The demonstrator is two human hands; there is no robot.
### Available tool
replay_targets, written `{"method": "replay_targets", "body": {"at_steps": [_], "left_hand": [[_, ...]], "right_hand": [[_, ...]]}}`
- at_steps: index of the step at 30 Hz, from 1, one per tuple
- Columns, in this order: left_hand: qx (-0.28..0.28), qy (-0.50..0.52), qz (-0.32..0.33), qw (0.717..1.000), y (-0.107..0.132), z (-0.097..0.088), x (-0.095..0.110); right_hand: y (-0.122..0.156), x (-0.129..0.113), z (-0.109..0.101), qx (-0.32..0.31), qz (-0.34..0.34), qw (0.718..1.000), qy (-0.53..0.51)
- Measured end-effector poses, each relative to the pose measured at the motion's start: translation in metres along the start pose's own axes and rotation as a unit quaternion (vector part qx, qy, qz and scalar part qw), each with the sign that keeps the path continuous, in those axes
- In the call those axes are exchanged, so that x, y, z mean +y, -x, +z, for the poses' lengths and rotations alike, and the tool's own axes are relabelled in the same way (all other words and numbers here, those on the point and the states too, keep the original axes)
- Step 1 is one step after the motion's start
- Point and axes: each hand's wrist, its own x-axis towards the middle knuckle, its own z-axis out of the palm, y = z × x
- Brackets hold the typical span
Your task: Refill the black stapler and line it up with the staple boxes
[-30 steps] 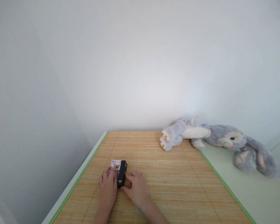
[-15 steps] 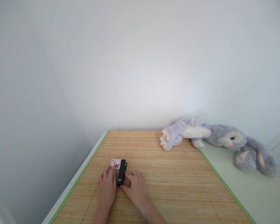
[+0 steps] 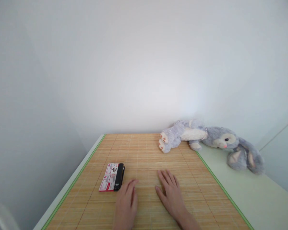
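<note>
A black stapler (image 3: 119, 176) lies on its side on the bamboo mat, left of the middle. Against its left side sit two small white-and-red printed boxes, the far box (image 3: 111, 168) and the near box (image 3: 107, 183). Just right of the stapler's near end is my left hand (image 3: 126, 202), fingers stretched forward and close together, holding nothing. Farther right, my right hand (image 3: 170, 193) rests on the mat with its fingers spread and nothing in it.
The bamboo mat (image 3: 144, 153) has green edging and covers most of a pale table (image 3: 261, 195). A grey plush rabbit (image 3: 194, 133) lies along the back right, against the white wall (image 3: 134, 64). Part of a pale curved object (image 3: 1, 215) shows at the lower left.
Both hands have let go of the stapler and boxes and moved right, my right hand farther. The boxes' tops now show uncovered. The view has shifted slightly.
</note>
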Motion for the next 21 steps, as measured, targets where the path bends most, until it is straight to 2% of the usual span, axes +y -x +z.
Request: {"method": "replay_targets", "body": {"at_steps": [1,3,7,11,21], "left_hand": [[-0.042,0.005,0.021,0.999,-0.003,0.010,0.012],[-0.087,-0.013,0.036,0.995,-0.013,0.028,0.029],[-0.111,-0.098,0.020,0.989,-0.032,0.048,0.035],[-0.109,-0.151,0.000,0.983,-0.033,0.055,0.031],[-0.111,-0.178,-0.016,0.978,-0.031,0.054,0.037]], "right_hand": [[0.000,0.006,-0.001,-0.008,0.015,1.000,0.025],[-0.001,0.011,0.000,-0.024,0.036,0.997,0.065],[-0.008,0.006,0.005,-0.042,0.061,0.991,0.115],[-0.013,-0.002,0.010,-0.044,0.079,0.987,0.135],[-0.015,-0.009,0.012,-0.032,0.093,0.984,0.149]]}}
